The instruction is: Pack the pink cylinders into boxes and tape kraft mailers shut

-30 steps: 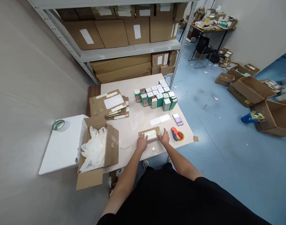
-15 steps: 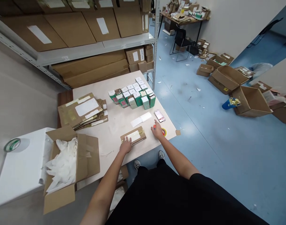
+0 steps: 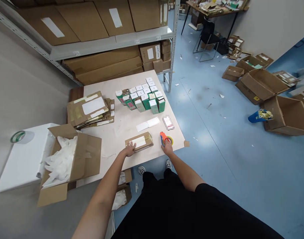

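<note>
My left hand (image 3: 129, 150) rests flat against the left end of a small cardboard mailer (image 3: 139, 142), which lies on the pale table (image 3: 117, 146) and has a white label and clear tape. My right hand (image 3: 167, 146) grips a tape dispenser (image 3: 163, 138) with an orange and blue handle and a yellow-edged roll, partly hidden by my fingers. Beyond my hands lie two white labels (image 3: 148, 124) and a blurred card (image 3: 168, 122). A block of several green and white small boxes (image 3: 139, 99) stands farther back.
A stack of cardboard mailers (image 3: 88, 111) lies at the table's left. An open carton of white plastic (image 3: 67, 159) overlaps the near-left corner, beside a white board (image 3: 22, 159) holding a tape roll. Steel shelves with cartons stand behind; open cartons cover the floor at right.
My right hand has moved off the mailer and taken hold of the tape dispenser. My left hand now sits at the mailer's left end. The view has swung slightly.
</note>
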Demonstrator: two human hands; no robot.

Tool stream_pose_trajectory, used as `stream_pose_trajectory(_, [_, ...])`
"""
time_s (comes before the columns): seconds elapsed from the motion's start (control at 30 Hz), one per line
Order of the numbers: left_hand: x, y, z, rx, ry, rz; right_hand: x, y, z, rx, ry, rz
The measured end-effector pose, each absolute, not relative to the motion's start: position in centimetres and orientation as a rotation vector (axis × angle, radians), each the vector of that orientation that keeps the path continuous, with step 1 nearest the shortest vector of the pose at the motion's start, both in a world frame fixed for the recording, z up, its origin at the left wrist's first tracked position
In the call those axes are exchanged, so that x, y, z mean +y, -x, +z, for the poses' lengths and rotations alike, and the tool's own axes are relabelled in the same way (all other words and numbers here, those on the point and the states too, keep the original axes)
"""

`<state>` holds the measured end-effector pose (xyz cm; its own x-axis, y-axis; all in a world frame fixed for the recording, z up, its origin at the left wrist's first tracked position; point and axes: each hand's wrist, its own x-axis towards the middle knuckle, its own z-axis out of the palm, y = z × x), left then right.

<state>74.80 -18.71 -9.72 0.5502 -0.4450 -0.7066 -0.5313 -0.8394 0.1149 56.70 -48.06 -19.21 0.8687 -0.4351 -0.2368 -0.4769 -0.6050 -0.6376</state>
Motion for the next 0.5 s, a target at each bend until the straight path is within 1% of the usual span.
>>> stream_pose_trajectory(0.1, [-19.4,-75.1,-9.6,0.809,2.584,1.260,-47.8,-55.7,-19.0,0.695,2.387,0.377])
stream_pose_trajectory(0.13, [-19.9,-75.2,-9.6,0.777,2.553,1.289,-47.8,-55.7,-18.8,0.711,2.399,0.428])
stream_pose_trajectory(0.27, [-21.3,-75.4,-9.7,0.633,2.505,1.366,-48.3,-56.4,-18.4,0.894,2.382,0.506])
stream_pose_trajectory(0.4, [-21.0,-75.3,-9.8,0.689,2.551,1.400,-48.8,-57.0,-18.6,0.994,2.234,0.576])
stream_pose_trajectory(0.5, [-20.5,-75.0,-9.9,0.698,2.601,1.423,-49.7,-57.5,-18.5,0.962,2.078,0.512])
